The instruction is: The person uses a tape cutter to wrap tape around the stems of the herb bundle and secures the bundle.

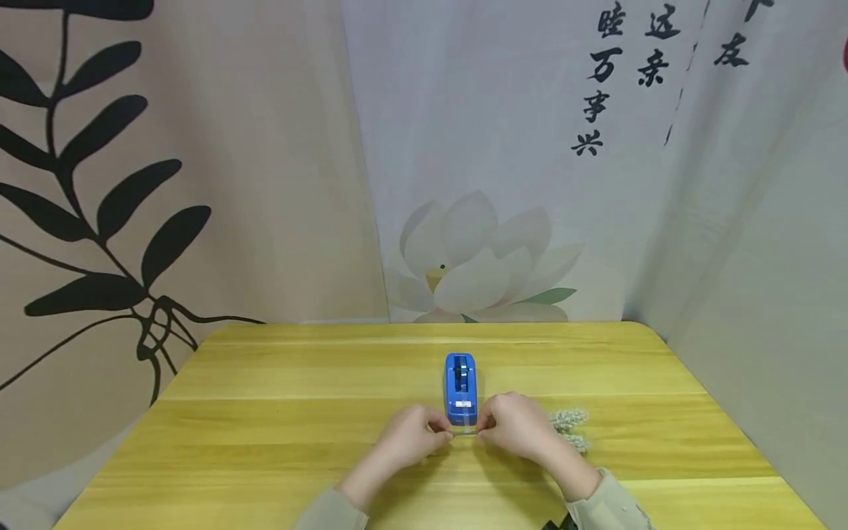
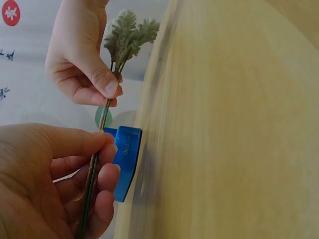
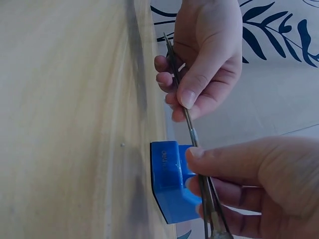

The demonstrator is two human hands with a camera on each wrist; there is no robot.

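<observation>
Both hands hold thin stems of pale green artificial flower sprigs (image 1: 568,421) level in front of a blue tape dispenser (image 1: 461,394). My left hand (image 1: 414,436) pinches the bare stems (image 2: 91,184) between thumb and fingertips. Nearer the flower heads (image 2: 128,37), my right hand (image 1: 515,423) pinches the same bundle. Between the two hands, a shiny band of clear tape (image 3: 194,135) lies on the stems. From the dispenser's front, a short clear strip reaches down toward them in the head view. The right hand partly hides the sprigs there.
The dispenser stands on a yellow wood-grain table (image 1: 265,419), its near end close to the fingertips. Behind the table hangs a curtain (image 1: 298,184) printed with leaves, a lotus and writing. A dark object (image 1: 563,523) shows beside the right sleeve.
</observation>
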